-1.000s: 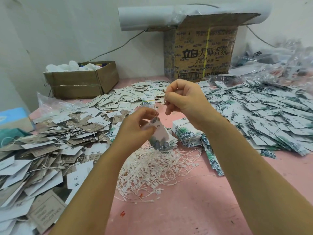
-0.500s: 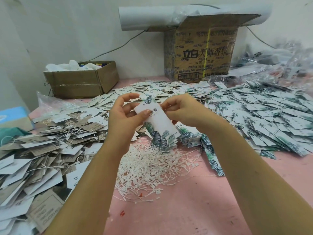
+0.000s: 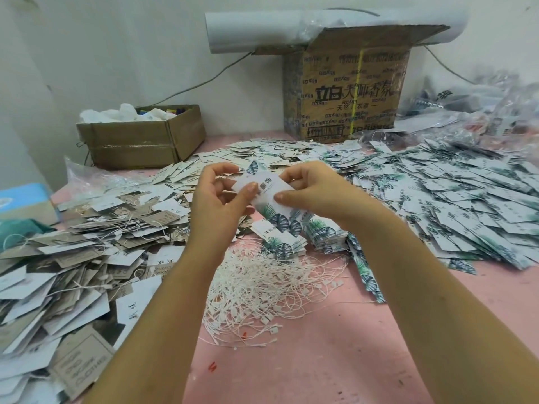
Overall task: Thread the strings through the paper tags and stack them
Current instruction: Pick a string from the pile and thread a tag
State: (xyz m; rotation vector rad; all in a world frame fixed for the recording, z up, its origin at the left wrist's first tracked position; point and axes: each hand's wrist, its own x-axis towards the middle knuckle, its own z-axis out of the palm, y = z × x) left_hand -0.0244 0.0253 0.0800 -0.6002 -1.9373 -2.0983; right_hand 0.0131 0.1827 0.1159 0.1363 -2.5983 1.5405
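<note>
Pink table [image 3: 320, 360] nearest me, white strings [image 3: 271, 290] heaped on it. Above them my left hand [image 3: 217, 205] and right hand [image 3: 315, 193] both pinch one leaf-printed tag [image 3: 267, 183], its lettering too blurred to read. Behind, a box [image 3: 350, 91] reads 立白.

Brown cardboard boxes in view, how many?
2. The low open box at back left against the wall; the tall printed box at back centre, under a white roll. More could sit hidden behind the bags at right.
</note>
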